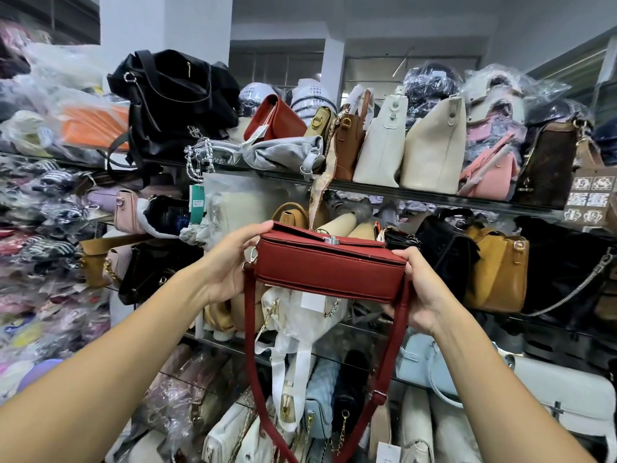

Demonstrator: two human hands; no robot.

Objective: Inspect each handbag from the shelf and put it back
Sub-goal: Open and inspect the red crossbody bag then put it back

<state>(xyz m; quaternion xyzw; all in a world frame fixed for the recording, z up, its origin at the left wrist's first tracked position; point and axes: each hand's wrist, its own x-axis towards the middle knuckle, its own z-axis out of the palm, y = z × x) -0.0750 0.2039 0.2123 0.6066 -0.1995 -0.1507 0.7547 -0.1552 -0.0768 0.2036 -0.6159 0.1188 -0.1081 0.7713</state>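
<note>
From the head camera, both forearms reach forward and up from the lower corners, and the two hands meet at the middle of the picture. The left hand point(230, 262) grips the left end of the red handbag point(330, 267): its thumb lies on top, at the corner of the flap, and the other fingers are curled behind that end. The right hand point(421, 289) grips the right end, with the thumb on the upper edge and the fingers wrapped under the bag.

The handbag is held in the air in front of the shelves, lying almost flat, with its long side toward the camera. A silver clasp point(331, 241) sits on the flap. The red strap point(252, 362) hangs down from both ends in a long loop.

Behind the bag, glass shelves point(434, 196) are crowded with bags. On the top shelf there are a black backpack point(173, 105), another red bag point(275, 120) and two cream bags point(434, 145). A mustard bag point(500, 272) stands on the middle shelf, to the right of the hands. Many goods at the left are wrapped in clear plastic. A white pillar point(167, 25) rises behind.
</note>
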